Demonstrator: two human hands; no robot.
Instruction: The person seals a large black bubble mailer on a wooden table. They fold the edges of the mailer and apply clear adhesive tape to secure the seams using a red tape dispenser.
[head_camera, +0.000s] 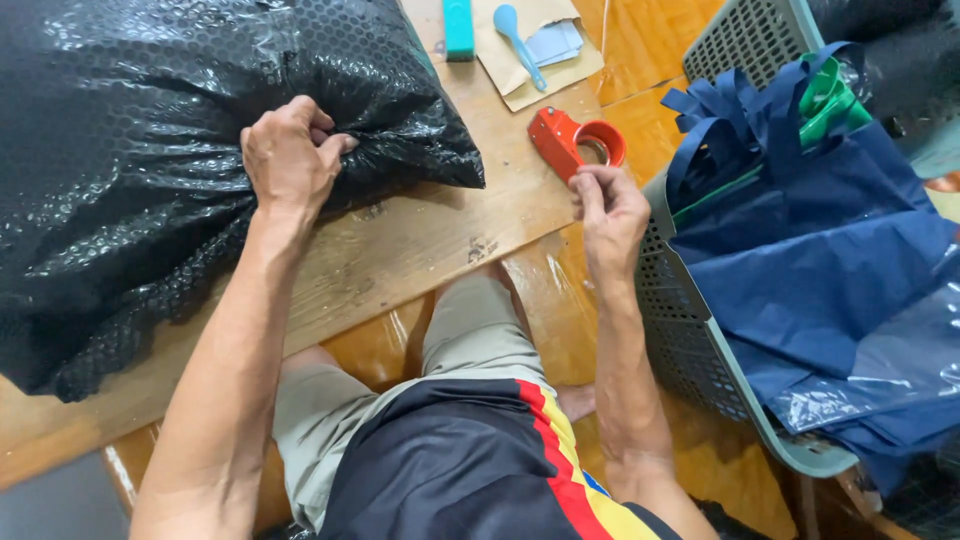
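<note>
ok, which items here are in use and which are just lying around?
In use:
left hand gripping black bubble-wrap parcel
right hand at red tape dispenser

Lying about:
blue scoop
brown envelope
teal block
basket of navy bags

Black shirt (red-yellow stripe), khaki shorts, bare arms

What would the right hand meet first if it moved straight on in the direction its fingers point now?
The right hand points up the picture at the red tape dispenser on the wooden table. Its fingertips look already at the dispenser's near edge, so that comes first; contact is unclear.
</note>
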